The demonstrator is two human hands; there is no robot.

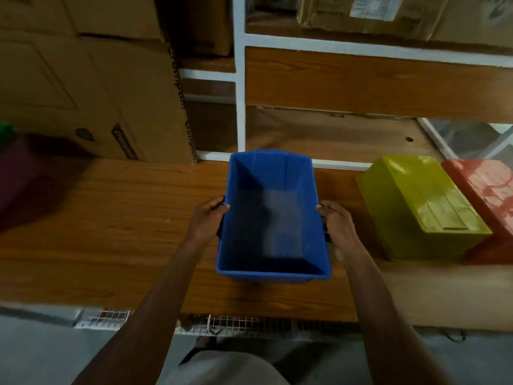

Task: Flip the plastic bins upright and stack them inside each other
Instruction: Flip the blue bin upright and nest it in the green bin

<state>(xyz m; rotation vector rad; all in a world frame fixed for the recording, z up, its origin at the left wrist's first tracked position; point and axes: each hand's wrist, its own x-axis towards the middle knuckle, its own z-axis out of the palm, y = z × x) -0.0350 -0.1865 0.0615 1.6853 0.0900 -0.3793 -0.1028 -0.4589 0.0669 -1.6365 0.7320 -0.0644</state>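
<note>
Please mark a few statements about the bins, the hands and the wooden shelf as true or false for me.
1. The blue plastic bin sits open side up. True.
2. Only one hand grips it. False: the left hand and right hand hold opposite sides.
3. The yellow plastic bin is upside down. True.
4. The red plastic bin is nested in the blue one. False: it lies apart, at the far right.
5. The blue bin holds another bin. False: it is empty.

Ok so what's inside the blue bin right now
Nothing: the blue bin stands open side up, held at its long sides by the left hand and right hand, and its bare floor shows. The wooden surface directly beneath it is hidden.
</note>
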